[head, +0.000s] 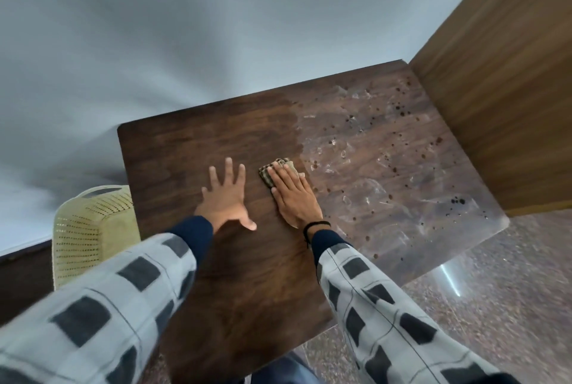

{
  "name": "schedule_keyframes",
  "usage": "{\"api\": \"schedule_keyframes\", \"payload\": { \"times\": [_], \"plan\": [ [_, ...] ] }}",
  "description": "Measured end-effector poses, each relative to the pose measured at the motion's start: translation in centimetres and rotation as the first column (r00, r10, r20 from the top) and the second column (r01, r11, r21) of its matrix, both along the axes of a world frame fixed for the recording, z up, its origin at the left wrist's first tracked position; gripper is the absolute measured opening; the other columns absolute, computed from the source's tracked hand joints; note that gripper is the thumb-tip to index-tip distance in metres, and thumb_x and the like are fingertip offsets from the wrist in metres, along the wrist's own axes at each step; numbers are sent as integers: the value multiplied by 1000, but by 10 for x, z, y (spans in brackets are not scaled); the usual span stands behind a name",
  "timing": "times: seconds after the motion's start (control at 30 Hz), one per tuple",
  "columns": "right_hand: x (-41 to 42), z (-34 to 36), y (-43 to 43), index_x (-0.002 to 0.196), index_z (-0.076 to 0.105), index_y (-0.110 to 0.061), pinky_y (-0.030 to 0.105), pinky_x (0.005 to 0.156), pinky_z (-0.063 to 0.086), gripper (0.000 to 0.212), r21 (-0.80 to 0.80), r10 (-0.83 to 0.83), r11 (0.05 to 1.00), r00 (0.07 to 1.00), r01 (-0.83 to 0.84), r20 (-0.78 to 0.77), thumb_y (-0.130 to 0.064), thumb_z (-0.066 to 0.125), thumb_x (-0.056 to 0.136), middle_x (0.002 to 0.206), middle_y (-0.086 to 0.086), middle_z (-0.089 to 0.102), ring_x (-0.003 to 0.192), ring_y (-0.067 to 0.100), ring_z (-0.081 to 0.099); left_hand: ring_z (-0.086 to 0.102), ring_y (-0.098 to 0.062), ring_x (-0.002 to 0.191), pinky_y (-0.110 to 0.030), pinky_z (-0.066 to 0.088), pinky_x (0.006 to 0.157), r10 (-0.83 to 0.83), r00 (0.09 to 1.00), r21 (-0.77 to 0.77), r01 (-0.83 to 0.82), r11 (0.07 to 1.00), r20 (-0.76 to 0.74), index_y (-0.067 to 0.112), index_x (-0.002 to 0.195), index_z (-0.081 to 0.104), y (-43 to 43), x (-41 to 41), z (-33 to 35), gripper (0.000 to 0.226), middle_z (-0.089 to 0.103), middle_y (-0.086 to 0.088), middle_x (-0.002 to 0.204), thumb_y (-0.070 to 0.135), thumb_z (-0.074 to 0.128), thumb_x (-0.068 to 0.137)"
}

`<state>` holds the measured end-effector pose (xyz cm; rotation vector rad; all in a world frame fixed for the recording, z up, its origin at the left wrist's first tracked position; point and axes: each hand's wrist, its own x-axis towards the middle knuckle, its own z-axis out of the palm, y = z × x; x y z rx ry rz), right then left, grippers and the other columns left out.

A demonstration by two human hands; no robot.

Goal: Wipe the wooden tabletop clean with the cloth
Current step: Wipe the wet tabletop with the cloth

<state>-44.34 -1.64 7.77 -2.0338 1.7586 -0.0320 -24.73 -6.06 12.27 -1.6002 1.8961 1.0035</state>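
Note:
The square wooden tabletop [192, 151] fills the middle of the view. Its left half is dark and even; its right half looks dull and smeared, with dark spots and pale streaks [387, 160]. A small checked brown cloth [268, 173] lies at the border between the two halves. My right hand [294, 194] presses flat on the cloth with straight fingers, covering most of it. My left hand [227, 197] rests flat on the dark wood just left of it, fingers spread, holding nothing.
A pale yellow perforated plastic chair [93, 228] stands at the table's left edge. A tall wooden panel [501, 80] rises along the table's right side. A grey wall lies beyond the far edge, speckled stone floor [510, 306] at the lower right.

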Motion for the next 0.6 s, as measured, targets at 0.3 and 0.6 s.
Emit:
{"api": "schedule_keyframes", "payload": {
  "times": [0.3,0.6],
  "plan": [
    [13,-18,74,163,14,-31,35,128,3,54,-139,-154,979,988,151,-10,-34,28,111,170,-13,7,154,4,-10,-27,-51,143,-69,16,115,-84,988,-21,87,996,127,17,153,-29,21,-15,-6,158,-43,-12,154,50,93,58],
    [-6,-4,38,163,12,-31,45,128,6,54,-69,-227,972,974,224,-30,-35,26,111,170,-14,5,157,11,-4,-30,-48,142,-68,15,116,-56,993,-12,58,998,109,19,152,-30,24,-13,-9,159,-48,-8,151,47,95,57]
  ]
}}
